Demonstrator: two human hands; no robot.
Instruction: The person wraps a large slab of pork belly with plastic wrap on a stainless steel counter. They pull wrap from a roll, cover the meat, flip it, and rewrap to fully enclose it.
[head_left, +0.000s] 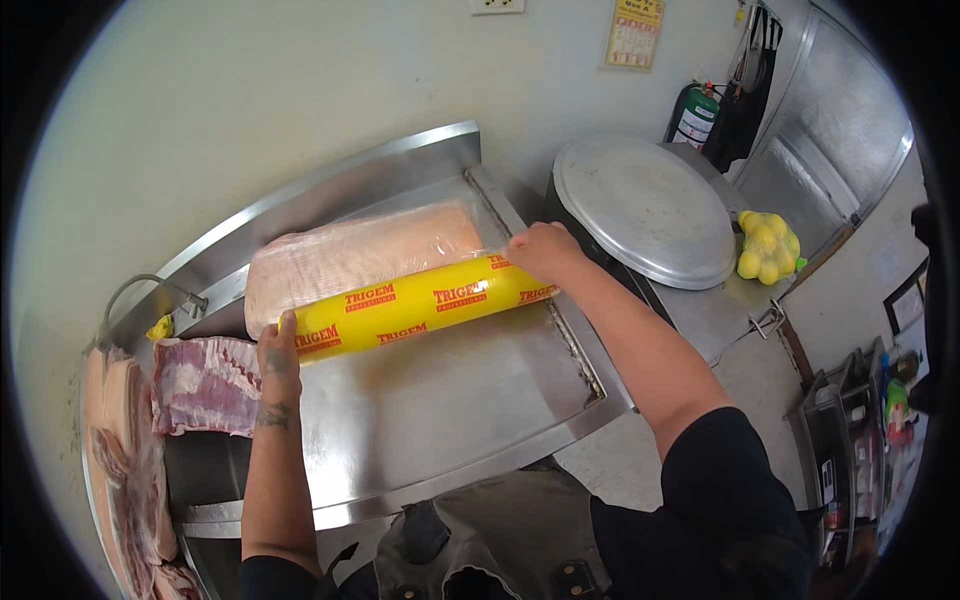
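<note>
My left hand (278, 356) grips the left end of a large yellow Trigem cling film roll (420, 306), its thumb on top. At the other end, my right hand (546, 251) is closed around the roll's right end and the film's edge. Just behind the roll lies a slab of pale, skin-on raw meat (360, 251), with clear film stretched over its top. Both slab and roll are on a stainless steel worktop (442, 420). The slab's near edge is hidden behind the roll.
Left of the worktop, a slab of raw ribs (206, 384) lies over a sink basin (206, 465) by a faucet (139, 281). More raw meat (127, 450) is stacked at far left. To the right stand a big lidded pot (645, 210) and a yellow plastic bag (769, 247).
</note>
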